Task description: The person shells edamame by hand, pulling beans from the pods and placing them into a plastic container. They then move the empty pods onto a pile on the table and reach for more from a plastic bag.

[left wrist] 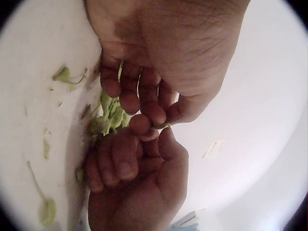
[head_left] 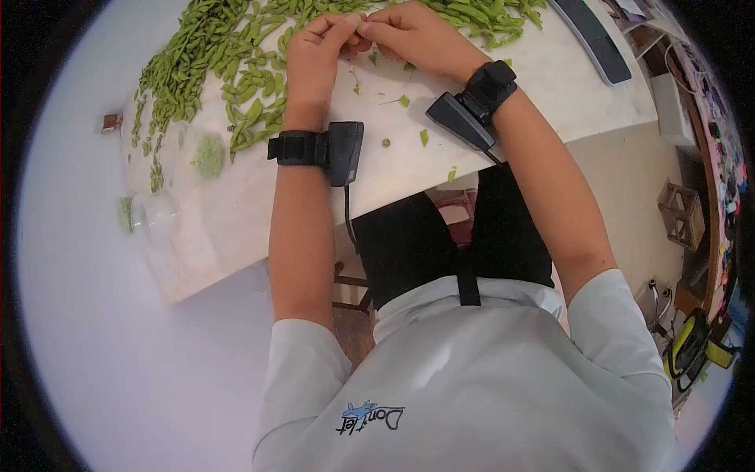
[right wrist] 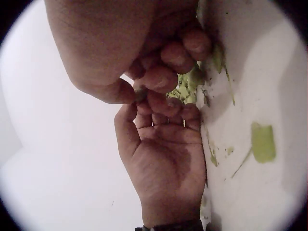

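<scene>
My left hand (head_left: 314, 63) and right hand (head_left: 421, 38) meet fingertip to fingertip at the far side of the table. Between them they pinch a small green soybean pod (left wrist: 161, 126), mostly covered by the fingers. Thumb and index finger of the left hand (left wrist: 173, 53) grip one end, its other fingers loosely curled. From the opposite side, the right hand (right wrist: 110, 48) pinches the pod with thumb and forefinger. Many green soybean pods (head_left: 185, 79) lie heaped left of and beyond the hands.
Leaf scraps (head_left: 403, 101) and stem bits lie scattered on the white tabletop (head_left: 377, 169). Two clear containers with green ends, one a tipped clear container (head_left: 161, 216), are at the left. A long black-and-white device (head_left: 594, 39) lies at the right edge.
</scene>
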Motion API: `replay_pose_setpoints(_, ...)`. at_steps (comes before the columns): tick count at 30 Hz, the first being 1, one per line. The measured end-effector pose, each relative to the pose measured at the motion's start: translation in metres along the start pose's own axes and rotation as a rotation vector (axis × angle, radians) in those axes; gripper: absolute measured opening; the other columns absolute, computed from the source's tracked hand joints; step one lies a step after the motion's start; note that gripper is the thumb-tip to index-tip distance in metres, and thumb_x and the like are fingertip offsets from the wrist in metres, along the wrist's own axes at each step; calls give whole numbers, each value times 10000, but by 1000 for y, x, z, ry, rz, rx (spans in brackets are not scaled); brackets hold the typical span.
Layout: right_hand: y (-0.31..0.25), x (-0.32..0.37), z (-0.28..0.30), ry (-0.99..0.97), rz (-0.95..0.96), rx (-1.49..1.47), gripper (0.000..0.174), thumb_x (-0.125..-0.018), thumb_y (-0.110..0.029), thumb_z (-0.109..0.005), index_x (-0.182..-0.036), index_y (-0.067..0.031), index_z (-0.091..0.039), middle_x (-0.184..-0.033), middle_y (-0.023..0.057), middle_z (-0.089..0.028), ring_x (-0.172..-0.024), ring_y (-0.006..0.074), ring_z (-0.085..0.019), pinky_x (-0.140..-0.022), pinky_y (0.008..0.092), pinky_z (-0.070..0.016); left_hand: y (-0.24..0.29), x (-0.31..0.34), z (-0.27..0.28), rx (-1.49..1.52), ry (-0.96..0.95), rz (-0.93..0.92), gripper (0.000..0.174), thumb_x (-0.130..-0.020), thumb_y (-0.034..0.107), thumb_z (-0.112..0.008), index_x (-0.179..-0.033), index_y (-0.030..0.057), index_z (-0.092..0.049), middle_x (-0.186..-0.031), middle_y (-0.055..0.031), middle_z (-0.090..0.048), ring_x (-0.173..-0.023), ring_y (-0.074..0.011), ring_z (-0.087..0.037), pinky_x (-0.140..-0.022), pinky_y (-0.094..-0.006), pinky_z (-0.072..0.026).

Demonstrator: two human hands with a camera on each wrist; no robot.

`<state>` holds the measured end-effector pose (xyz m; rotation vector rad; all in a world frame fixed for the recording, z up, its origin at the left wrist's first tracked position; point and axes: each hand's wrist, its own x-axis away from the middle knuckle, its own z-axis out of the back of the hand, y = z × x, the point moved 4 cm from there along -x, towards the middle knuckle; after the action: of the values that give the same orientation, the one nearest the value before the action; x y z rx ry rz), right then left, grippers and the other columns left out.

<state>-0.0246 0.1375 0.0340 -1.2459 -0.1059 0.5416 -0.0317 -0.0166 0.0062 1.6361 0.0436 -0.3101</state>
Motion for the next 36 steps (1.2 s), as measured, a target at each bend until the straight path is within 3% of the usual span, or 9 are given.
replay_pose_setpoints(3,-1,1,0,-11,-38,-13,346,-934,-239,-511,-848,34,-706,-615,99,-632,-510,144,-548,-504,296,-436,-1,0,0,-6,-6,35,179,-934,159,-592,-868,0,-642,-779,-47,-624,-717,-133,-595,-680,-266,-492)
replay_pose_setpoints(19,0,1,-2,-48,-43,25,340,-945,-250,-513,-896,27,-704,-683,97,-660,-562,159,-571,-550,303,-457,-11,-7,12,-20,29,33,199,-941,159,-563,-966,-16,-655,-834,-51,-648,-719,-118,-593,-684,-258,-493)
replay_pose_setpoints(22,4,0,-6,20,91,-70,332,-949,-253,-512,-911,23,-693,-701,110,-660,-579,175,-576,-564,306,-462,-12,-4,11,-25,49,53,203,-941,171,-571,-964,-13,-655,-840,-50,-653,-730,-118,-603,-678,-260,-493)
replay_pose_setpoints(28,-2,0,-1,-20,0,116,322,-953,-239,-505,-879,27,-670,-666,103,-630,-569,170,-565,-549,318,-448,-13,-5,15,8,29,18,194,-936,175,-582,-950,-6,-652,-829,-42,-653,-735,-114,-605,-676,-262,-493)
replay_pose_setpoints(36,0,1,-2,12,-14,20,346,-937,-243,-518,-803,40,-665,-579,101,-592,-492,165,-530,-502,316,-425,-15,-5,14,-78,37,30,182,-933,164,-588,-929,-3,-660,-806,-34,-640,-714,-103,-584,-671,-257,-488)
